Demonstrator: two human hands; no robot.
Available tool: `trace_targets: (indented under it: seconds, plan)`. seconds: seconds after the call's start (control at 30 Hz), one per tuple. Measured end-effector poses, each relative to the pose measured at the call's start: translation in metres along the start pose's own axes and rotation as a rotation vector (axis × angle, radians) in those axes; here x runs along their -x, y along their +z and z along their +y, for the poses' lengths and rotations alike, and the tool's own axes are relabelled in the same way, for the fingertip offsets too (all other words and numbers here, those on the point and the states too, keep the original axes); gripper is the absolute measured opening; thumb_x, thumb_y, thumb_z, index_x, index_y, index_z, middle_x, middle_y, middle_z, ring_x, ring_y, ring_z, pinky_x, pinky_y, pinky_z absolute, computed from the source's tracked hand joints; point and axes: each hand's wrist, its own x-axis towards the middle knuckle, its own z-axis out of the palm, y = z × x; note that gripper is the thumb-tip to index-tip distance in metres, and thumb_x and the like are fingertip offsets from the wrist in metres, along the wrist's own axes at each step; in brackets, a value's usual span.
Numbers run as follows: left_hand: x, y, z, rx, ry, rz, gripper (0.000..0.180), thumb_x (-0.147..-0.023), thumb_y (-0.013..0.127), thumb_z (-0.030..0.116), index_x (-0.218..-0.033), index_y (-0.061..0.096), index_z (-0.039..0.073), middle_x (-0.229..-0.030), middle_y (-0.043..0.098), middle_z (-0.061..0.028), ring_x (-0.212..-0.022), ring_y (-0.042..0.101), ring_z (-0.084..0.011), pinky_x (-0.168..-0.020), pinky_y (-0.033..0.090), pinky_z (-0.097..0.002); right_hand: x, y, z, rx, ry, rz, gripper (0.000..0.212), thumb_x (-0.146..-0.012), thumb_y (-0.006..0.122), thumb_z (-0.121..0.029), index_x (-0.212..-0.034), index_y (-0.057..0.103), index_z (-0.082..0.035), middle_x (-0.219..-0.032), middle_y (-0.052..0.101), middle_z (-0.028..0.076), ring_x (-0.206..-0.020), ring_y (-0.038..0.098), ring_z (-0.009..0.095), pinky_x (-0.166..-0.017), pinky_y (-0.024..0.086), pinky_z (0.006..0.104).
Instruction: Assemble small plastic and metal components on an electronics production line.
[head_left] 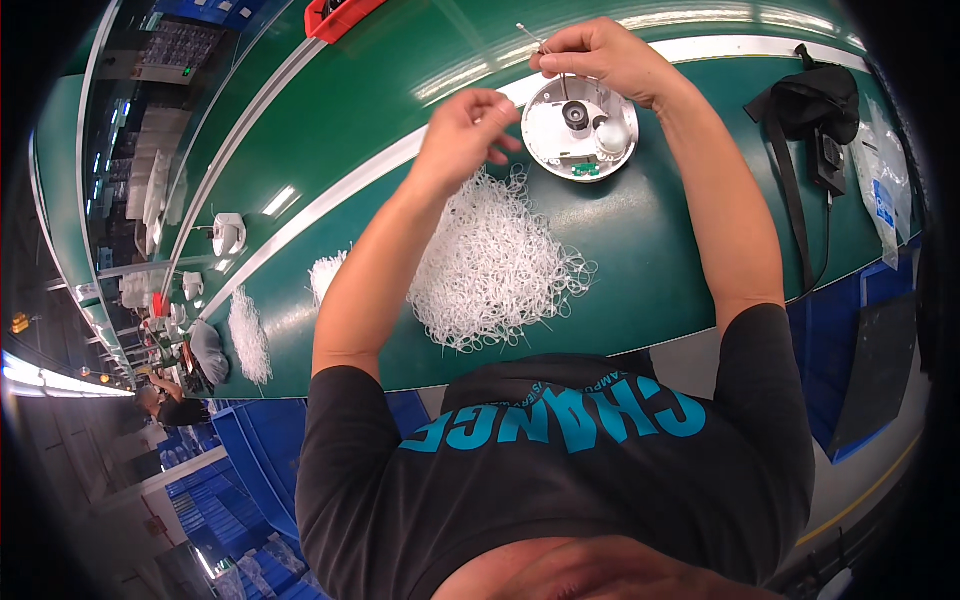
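Observation:
A round white plastic housing lies open side up on the green bench, with a black lens part, a white dome-shaped piece and a small green circuit board inside. Above its far edge, my right hand pinches a thin cable that runs down into the housing. A slim white end sticks out beyond those fingertips. My left hand hovers at the housing's left side, fingers loosely bent and apart, nothing visible in them. Below it spreads a large heap of looped white cable ties.
Smaller white heaps lie farther left on the bench. A black bag, a black boxy device and a clear plastic bag are at the right. A red bin stands at the back. Another person is far left.

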Motion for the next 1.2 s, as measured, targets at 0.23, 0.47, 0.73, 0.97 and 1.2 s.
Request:
trace_targets:
  seconds: [0.23, 0.47, 0.73, 0.97, 1.2]
  plan:
    - [-0.02, -0.004, 0.018, 0.123, 0.235, 0.15, 0.017, -0.093, 0.064, 0.008, -0.106, 0.062, -0.002, -0.097, 0.067, -0.0072, -0.073, 0.063, -0.0117, -0.061, 0.051, -0.0237, 0.002, 0.01, -0.008, 0.129, -0.039, 0.032, 0.023, -0.091, 0.067, -0.021, -0.097, 0.07, 0.001, -0.084, 0.068, 0.003, -0.079, 0.061, 0.009, -0.072, 0.049, 0.0244]
    - [-0.02, 0.006, 0.011, 0.071, 0.215, 0.143, 0.017, -0.091, 0.067, 0.01, -0.104, 0.065, -0.001, -0.091, 0.067, -0.0042, -0.071, 0.062, -0.0095, -0.06, 0.049, -0.0232, 0.007, 0.001, -0.014, 0.554, -0.098, 0.154, 0.022, -0.093, 0.064, -0.022, -0.096, 0.07, -0.001, -0.078, 0.065, 0.001, -0.071, 0.056, 0.007, -0.063, 0.044, 0.0235]
    - [-0.016, 0.009, 0.001, -0.024, 0.189, 0.137, 0.016, -0.09, 0.066, 0.01, -0.103, 0.066, 0.0, -0.083, 0.067, -0.0037, -0.069, 0.063, -0.0097, -0.059, 0.051, -0.0244, 0.012, 0.005, -0.026, 0.661, -0.195, 0.228, 0.02, -0.084, 0.064, -0.017, -0.092, 0.068, 0.001, -0.083, 0.068, 0.02, -0.077, 0.066, 0.031, -0.07, 0.05, 0.0395]
    - [-0.012, 0.012, -0.002, -0.076, 0.185, 0.116, 0.015, -0.09, 0.067, 0.01, -0.101, 0.067, 0.001, -0.081, 0.066, -0.0033, -0.069, 0.063, -0.009, -0.058, 0.05, -0.0243, 0.002, 0.006, -0.015, 0.502, -0.167, 0.23, 0.02, -0.086, 0.064, -0.018, -0.088, 0.067, 0.002, -0.069, 0.064, 0.013, -0.063, 0.06, 0.019, -0.062, 0.047, 0.0342]
    - [-0.018, 0.008, 0.009, 0.064, 0.262, 0.188, 0.016, -0.09, 0.068, 0.011, -0.101, 0.066, -0.001, -0.082, 0.066, -0.0036, -0.068, 0.063, -0.0085, -0.056, 0.049, -0.0218, 0.003, 0.019, -0.008, 0.132, -0.031, 0.135, 0.021, -0.093, 0.063, -0.021, -0.098, 0.07, -0.002, -0.077, 0.064, 0.001, -0.068, 0.054, 0.006, -0.06, 0.042, 0.023]
